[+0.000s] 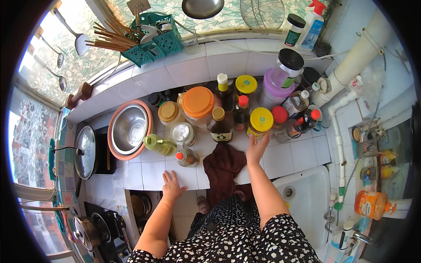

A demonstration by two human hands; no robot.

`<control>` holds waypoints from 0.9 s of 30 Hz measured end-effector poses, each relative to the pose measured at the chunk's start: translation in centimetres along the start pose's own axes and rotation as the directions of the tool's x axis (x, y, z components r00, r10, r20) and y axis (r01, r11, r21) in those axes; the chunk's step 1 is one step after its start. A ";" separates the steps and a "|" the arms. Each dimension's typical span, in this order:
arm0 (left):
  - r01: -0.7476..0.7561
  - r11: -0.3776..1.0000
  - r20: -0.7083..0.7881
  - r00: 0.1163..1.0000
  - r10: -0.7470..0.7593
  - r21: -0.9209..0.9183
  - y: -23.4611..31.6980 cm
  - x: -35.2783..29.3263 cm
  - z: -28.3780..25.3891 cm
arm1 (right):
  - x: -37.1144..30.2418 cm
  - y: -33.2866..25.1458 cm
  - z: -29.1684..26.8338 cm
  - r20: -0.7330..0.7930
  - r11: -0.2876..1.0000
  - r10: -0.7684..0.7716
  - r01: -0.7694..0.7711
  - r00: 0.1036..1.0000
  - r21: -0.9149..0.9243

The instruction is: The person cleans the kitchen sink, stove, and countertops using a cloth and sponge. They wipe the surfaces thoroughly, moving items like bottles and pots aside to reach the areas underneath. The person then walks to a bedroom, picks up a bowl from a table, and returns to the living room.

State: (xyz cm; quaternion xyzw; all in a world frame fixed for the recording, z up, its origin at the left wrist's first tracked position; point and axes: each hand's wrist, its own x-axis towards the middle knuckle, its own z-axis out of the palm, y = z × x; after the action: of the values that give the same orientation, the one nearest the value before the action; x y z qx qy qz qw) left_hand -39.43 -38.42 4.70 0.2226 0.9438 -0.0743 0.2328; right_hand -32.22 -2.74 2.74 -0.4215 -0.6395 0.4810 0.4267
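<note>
My right hand [257,150] is at the near side of a jar with a yellow lid [262,119], its fingers and thumb against the jar's lower body. My left hand [172,186] rests flat on the front edge of the white tiled counter [149,173], fingers spread and holding nothing. Between my hands a dark brown cloth [224,164] hangs over the counter's edge. Nearest my left hand stands a small bottle with a red cap [187,158]. Left of the yellow-lidded jar are a dark bottle with a red cap [241,113] and a brown bottle with a tan cap [220,127].
A big orange-lidded jar [198,101] and a green squeeze bottle [160,145] stand left. Metal bowls [130,128] sit further left, beside a lidded pan [86,151]. A white sink [307,186] lies right. Chopsticks fill a green basket [153,51] on the ledge.
</note>
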 end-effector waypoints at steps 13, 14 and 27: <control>-0.003 1.000 -0.031 1.000 0.003 -0.005 -0.3 0.0 0.4 | 1.0 -0.2 2.2 0.071 1.000 0.024 -0.022 0.997 -0.020; 0.000 1.000 -0.025 1.000 0.000 -0.014 -0.3 -0.1 0.4 | -0.8 -0.3 2.1 0.095 0.998 0.035 -0.030 0.995 -0.059; 0.039 0.999 0.041 0.998 -0.039 0.004 0.3 -0.3 -0.5 | -5.4 -4.0 3.0 0.341 0.947 -0.151 0.234 0.928 -0.218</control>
State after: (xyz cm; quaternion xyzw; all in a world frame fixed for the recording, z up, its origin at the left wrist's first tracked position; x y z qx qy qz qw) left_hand -39.21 -38.11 5.32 0.2031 0.9428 -0.0851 0.2501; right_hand -34.04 -9.35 5.39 -0.3239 -0.7950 0.4121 0.3053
